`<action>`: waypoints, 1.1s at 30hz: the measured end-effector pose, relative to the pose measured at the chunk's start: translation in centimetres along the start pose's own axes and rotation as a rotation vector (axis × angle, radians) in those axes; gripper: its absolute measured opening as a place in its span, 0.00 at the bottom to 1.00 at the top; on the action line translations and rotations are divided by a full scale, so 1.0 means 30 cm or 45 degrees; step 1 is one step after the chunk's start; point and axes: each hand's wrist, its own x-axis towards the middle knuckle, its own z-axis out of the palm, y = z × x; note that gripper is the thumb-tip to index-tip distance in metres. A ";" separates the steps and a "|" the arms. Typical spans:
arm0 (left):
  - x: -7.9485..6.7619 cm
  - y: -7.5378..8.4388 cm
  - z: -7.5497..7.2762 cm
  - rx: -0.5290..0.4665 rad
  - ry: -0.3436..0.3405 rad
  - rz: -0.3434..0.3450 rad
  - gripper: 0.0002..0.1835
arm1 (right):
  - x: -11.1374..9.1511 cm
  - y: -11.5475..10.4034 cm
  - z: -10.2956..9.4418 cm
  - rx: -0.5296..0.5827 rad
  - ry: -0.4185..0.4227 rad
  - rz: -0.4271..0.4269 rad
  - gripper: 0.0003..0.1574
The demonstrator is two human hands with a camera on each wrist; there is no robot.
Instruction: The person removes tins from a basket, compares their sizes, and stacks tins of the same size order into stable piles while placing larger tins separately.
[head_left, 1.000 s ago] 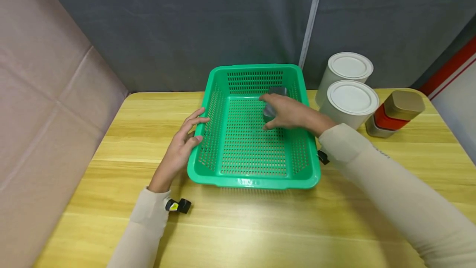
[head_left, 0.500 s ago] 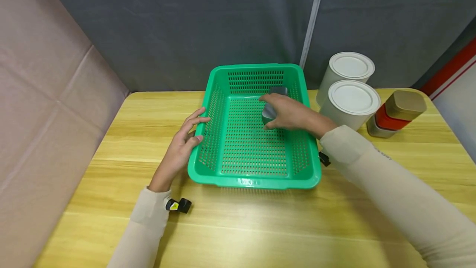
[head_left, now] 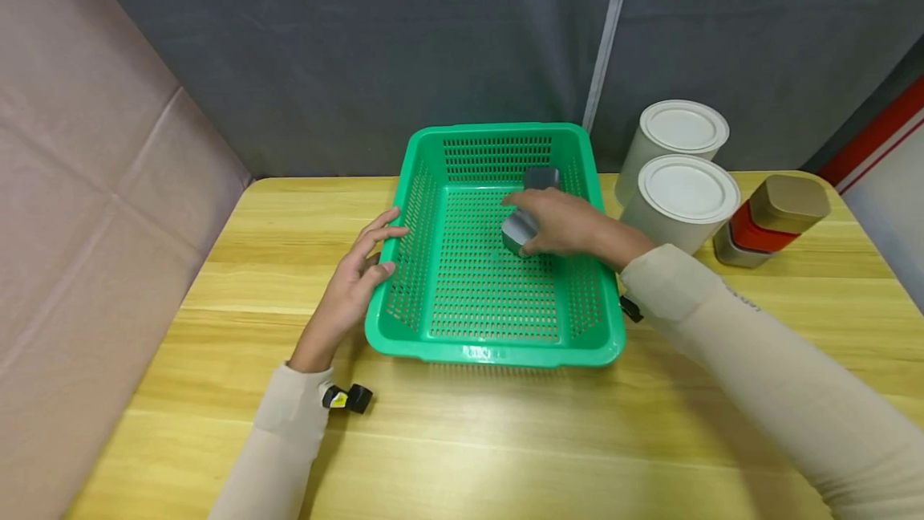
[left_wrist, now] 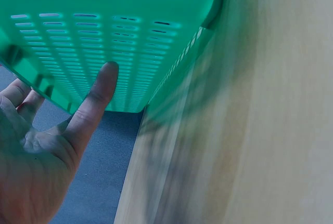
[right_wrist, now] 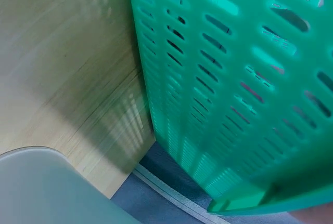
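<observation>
The green plastic basket (head_left: 494, 355) stands on the wooden table. At its left rim, my left hand (head_left: 345, 287) holds on with fingertips over the edge; in the left wrist view one finger (left_wrist: 93, 107) lies along the outer slotted wall. Reaching into the basket's right half, my right hand (head_left: 563, 221) grips a small grey, rounded-corner tin (head_left: 516, 229) between thumb and fingers. Part of that tin is hidden under the hand. A darker grey tin (head_left: 541, 177) sits behind it, near the back right corner. The right wrist view shows the basket's slotted outer wall (right_wrist: 208, 73).
Two white lidded cans (head_left: 687, 189) stand right of the basket, one behind the other. Beside them are rounded-square tins in gold (head_left: 790, 203), red (head_left: 759, 231) and silver (head_left: 739, 253), stacked. A grey curtain (head_left: 419, 46) hangs along the table's back edge.
The grey tin under my right hand has shifted slightly left and toward the front, and more of it shows. My left hand stays at the rim.
</observation>
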 end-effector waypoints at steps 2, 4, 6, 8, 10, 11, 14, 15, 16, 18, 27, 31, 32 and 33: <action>0.000 -0.001 -0.001 0.001 0.000 -0.001 0.27 | -0.003 -0.002 0.000 -0.012 -0.028 0.012 0.47; 0.000 -0.001 -0.001 0.000 -0.001 0.000 0.27 | -0.005 -0.003 0.001 -0.024 -0.052 0.012 0.46; 0.001 0.000 0.000 -0.001 -0.004 0.001 0.27 | -0.006 -0.005 0.001 -0.031 -0.072 0.013 0.45; 0.001 0.001 0.000 -0.004 -0.006 0.000 0.27 | -0.005 -0.006 0.003 -0.039 -0.084 0.011 0.45; 0.001 0.004 0.000 -0.005 -0.007 -0.002 0.27 | -0.006 -0.009 0.004 -0.053 -0.098 0.012 0.45; 0.001 0.004 0.000 -0.004 -0.008 -0.005 0.27 | -0.006 -0.009 0.006 -0.061 -0.105 0.015 0.44; 0.001 0.005 0.000 -0.001 -0.005 -0.010 0.27 | -0.007 -0.009 0.010 -0.085 -0.119 0.016 0.43; 0.000 0.005 0.000 0.001 -0.005 -0.012 0.27 | -0.008 -0.009 0.011 -0.088 -0.121 0.017 0.43; 0.000 0.005 0.000 0.003 -0.005 -0.013 0.27 | -0.009 -0.009 0.013 -0.091 -0.121 0.016 0.43; -0.001 0.005 0.000 0.003 -0.004 -0.015 0.27 | -0.011 -0.009 0.013 -0.087 -0.116 0.010 0.42; -0.002 0.005 0.000 -0.001 -0.002 -0.018 0.27 | -0.019 0.002 0.007 0.036 -0.006 -0.126 0.40; -0.002 0.005 0.000 -0.001 0.000 -0.020 0.27 | -0.021 0.010 0.003 0.110 0.058 -0.199 0.38; -0.003 0.005 0.000 -0.001 0.000 -0.019 0.27 | -0.020 0.012 0.003 0.125 0.072 -0.209 0.38; -0.003 0.004 0.000 0.000 0.001 -0.019 0.27 | -0.021 0.014 0.002 0.140 0.087 -0.228 0.37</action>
